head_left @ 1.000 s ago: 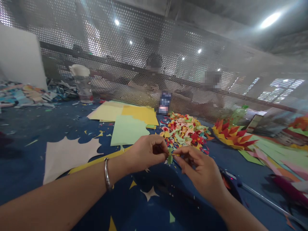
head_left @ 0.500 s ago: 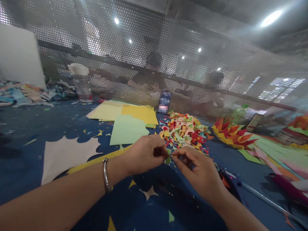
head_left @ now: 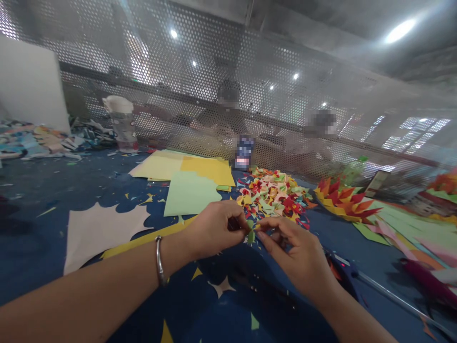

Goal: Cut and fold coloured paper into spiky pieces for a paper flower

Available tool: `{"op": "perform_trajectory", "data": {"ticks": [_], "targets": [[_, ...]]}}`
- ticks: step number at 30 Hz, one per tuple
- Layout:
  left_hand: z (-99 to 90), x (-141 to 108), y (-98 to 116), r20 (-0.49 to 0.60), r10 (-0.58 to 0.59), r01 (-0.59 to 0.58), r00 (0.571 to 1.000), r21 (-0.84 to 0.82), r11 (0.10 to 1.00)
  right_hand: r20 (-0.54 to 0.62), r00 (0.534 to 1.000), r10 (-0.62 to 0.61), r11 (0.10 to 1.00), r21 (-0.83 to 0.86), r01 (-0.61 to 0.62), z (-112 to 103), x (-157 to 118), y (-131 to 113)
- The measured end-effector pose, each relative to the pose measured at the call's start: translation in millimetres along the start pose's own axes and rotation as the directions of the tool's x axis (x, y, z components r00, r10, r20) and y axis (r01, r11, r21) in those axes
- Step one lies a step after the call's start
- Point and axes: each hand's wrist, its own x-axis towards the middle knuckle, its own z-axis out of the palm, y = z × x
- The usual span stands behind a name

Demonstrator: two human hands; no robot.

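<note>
My left hand (head_left: 217, 228), with a silver bangle at the wrist, pinches a small green paper piece (head_left: 251, 232) over the dark blue table. My right hand (head_left: 291, 243) faces it from the right, thumb and forefinger pinched on a tiny yellow bit (head_left: 257, 227) at the green piece's edge. Just behind the hands lies a heap of small coloured paper pieces (head_left: 278, 193). A pale green sheet (head_left: 189, 193) lies behind my left hand, and a yellow strip (head_left: 143, 243) passes under that forearm. Nearer me is a pale star-shaped scrap (head_left: 222, 287).
Yellow sheets (head_left: 207, 166) and a phone (head_left: 244, 152) stand or lie farther back, before a perforated screen (head_left: 160, 71). A cup (head_left: 123, 126) is at left. Red-yellow paper petals (head_left: 346, 200), a blue tool (head_left: 342, 271) and a purple tool (head_left: 428, 281) are at right.
The fingertips of my right hand have moved slightly apart from those of my left, and more of the green piece shows between them. The view has shifted a little.
</note>
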Motion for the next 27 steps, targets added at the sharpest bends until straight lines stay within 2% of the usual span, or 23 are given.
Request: {"op": "perform_trajectory", "data": {"ticks": [7, 12, 15, 21, 27], "targets": [[-0.5, 0.6, -3.3, -0.083, -0.1, 0.096, 0.992, -0.052, 0.994, -0.057, 0.994, 0.09, 0.994, 0.06, -0.087, -0.7, -0.1, -0.7], [-1.7, 0.5, 2.2, -0.149, -0.084, 0.081, 0.985, -0.028, 0.996, 0.005, 0.99, 0.141, 0.987, 0.073, -0.141, 2.1, 2.7, 0.6], [-0.8, 0.1, 6.2, -0.157, -0.075, 0.076, 0.985, 0.002, 0.997, 0.039, 0.987, 0.158, 0.981, 0.107, -0.161, 4.3, 3.0, 1.9], [3.8, -2.2, 12.8, -0.134, -0.074, 0.077, 0.988, 0.02, 0.997, 0.049, 0.991, 0.121, 0.986, 0.107, -0.126, 5.5, 3.0, 2.2], [-1.0, -5.1, 17.7, -0.128, -0.097, 0.094, 0.987, -0.032, 0.995, 0.01, 0.994, 0.108, 0.992, 0.065, -0.109, 2.0, 6.1, 5.0]]}}
